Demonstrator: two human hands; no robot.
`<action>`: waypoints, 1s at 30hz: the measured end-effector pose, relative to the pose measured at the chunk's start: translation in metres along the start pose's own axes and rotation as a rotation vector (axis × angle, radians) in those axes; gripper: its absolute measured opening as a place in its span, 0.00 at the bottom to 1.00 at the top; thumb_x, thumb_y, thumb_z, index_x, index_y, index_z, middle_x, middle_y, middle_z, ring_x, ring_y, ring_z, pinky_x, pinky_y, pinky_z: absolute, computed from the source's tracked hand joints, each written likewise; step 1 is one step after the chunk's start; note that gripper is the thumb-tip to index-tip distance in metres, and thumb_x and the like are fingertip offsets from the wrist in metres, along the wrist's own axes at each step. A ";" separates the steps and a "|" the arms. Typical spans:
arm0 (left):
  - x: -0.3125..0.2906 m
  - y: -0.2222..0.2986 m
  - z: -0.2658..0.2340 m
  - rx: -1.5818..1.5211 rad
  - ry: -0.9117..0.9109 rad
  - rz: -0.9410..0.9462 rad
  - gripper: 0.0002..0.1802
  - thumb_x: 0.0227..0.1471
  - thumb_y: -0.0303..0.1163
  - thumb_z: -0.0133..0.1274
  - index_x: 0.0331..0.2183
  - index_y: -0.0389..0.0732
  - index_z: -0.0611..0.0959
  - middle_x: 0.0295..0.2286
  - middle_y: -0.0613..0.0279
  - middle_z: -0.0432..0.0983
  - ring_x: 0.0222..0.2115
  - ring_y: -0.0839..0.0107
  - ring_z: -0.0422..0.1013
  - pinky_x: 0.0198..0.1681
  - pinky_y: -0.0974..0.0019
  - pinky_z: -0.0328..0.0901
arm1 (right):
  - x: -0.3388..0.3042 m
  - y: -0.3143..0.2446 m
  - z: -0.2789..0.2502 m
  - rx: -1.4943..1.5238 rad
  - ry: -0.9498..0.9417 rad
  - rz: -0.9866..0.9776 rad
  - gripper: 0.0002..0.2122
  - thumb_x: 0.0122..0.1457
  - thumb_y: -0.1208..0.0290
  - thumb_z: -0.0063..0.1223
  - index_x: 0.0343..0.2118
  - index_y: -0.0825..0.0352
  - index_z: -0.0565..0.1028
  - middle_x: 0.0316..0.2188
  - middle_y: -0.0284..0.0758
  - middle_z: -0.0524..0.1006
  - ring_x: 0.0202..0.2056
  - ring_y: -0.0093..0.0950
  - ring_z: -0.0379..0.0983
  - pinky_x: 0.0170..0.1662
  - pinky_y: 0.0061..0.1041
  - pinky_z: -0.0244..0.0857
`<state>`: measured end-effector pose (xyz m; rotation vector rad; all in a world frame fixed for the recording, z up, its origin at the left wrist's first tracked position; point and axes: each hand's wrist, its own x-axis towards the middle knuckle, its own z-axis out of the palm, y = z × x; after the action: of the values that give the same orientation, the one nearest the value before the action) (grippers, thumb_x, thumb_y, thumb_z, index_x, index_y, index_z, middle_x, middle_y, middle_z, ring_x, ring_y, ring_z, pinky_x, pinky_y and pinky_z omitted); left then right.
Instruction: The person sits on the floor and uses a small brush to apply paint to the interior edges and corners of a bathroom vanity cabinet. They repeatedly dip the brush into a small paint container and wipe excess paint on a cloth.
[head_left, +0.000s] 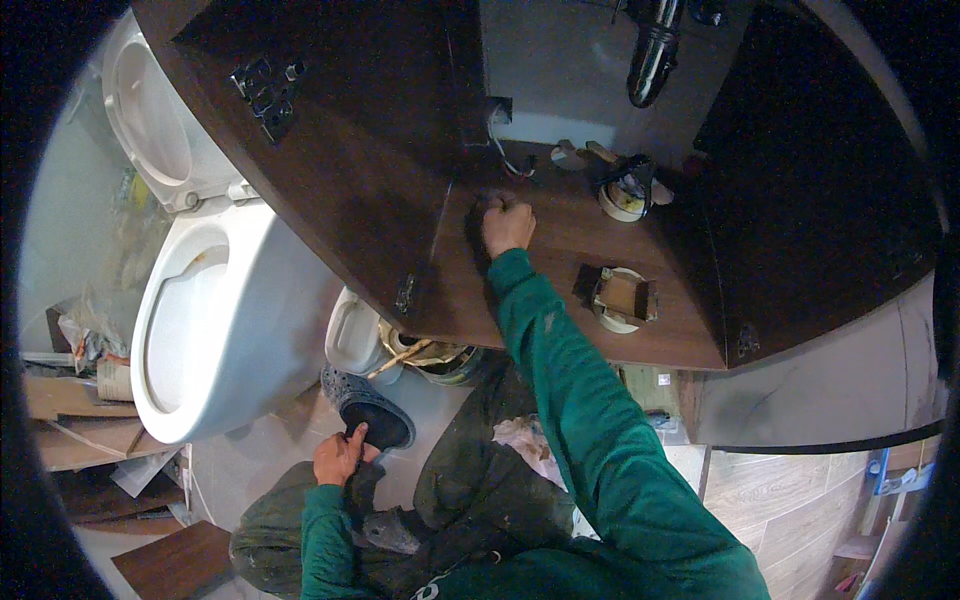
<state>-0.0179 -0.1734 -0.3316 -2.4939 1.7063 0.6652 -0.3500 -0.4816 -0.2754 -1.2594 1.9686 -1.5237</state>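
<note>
My right hand is closed, low over the floor board of a dark brown cabinet. Whatever its fingers hold is too dark and small to make out. Wires come out of the back wall just beyond it. My left hand is down by my leg, a finger stretched against the heel edge of a grey clog; its other fingers are partly hidden. To the right of my right forearm, a round pale item with a brown square centre lies on the board. Farther back sits a roll-like item with dark strips.
A white toilet with its lid raised stands left of the cabinet. A black drain pipe hangs above the board. Hinges stick out from the open door. Below the cabinet's front edge are a white container and a bucket.
</note>
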 end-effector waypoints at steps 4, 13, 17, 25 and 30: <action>0.001 -0.002 0.001 -0.009 -0.005 0.009 0.45 0.51 0.69 0.39 0.26 0.31 0.83 0.29 0.35 0.76 0.35 0.42 0.73 0.42 0.49 0.64 | 0.009 0.003 0.005 -0.050 -0.027 -0.030 0.14 0.55 0.62 0.50 0.38 0.64 0.80 0.34 0.50 0.78 0.39 0.51 0.74 0.46 0.45 0.66; 0.005 -0.006 0.007 -0.008 0.028 -0.014 0.41 0.50 0.67 0.44 0.26 0.33 0.82 0.27 0.38 0.77 0.33 0.42 0.73 0.38 0.47 0.64 | 0.021 0.005 0.020 -0.049 0.045 0.013 0.13 0.53 0.64 0.52 0.37 0.63 0.81 0.34 0.48 0.79 0.40 0.48 0.75 0.47 0.41 0.67; 0.004 -0.005 0.006 -0.032 0.024 -0.021 0.40 0.50 0.67 0.45 0.24 0.32 0.82 0.26 0.37 0.76 0.33 0.42 0.73 0.38 0.48 0.64 | 0.019 0.005 0.017 -0.059 0.006 0.017 0.13 0.53 0.64 0.52 0.38 0.63 0.81 0.35 0.48 0.79 0.40 0.49 0.75 0.47 0.41 0.67; 0.004 -0.007 0.007 -0.002 0.016 -0.012 0.45 0.50 0.70 0.38 0.26 0.32 0.83 0.29 0.37 0.77 0.35 0.42 0.73 0.41 0.47 0.64 | -0.001 0.003 0.000 -0.086 -0.019 -0.014 0.13 0.53 0.63 0.53 0.37 0.65 0.80 0.34 0.51 0.78 0.38 0.52 0.74 0.45 0.45 0.66; 0.004 -0.008 0.005 -0.003 -0.011 0.053 0.45 0.50 0.70 0.37 0.27 0.32 0.83 0.29 0.37 0.77 0.36 0.42 0.73 0.42 0.48 0.64 | 0.001 0.008 -0.005 0.006 -0.024 -0.012 0.13 0.52 0.63 0.54 0.34 0.68 0.79 0.32 0.51 0.78 0.36 0.53 0.73 0.41 0.49 0.67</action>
<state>-0.0116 -0.1725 -0.3394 -2.4499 1.7748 0.6847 -0.3574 -0.4793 -0.2809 -1.2834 1.9435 -1.5118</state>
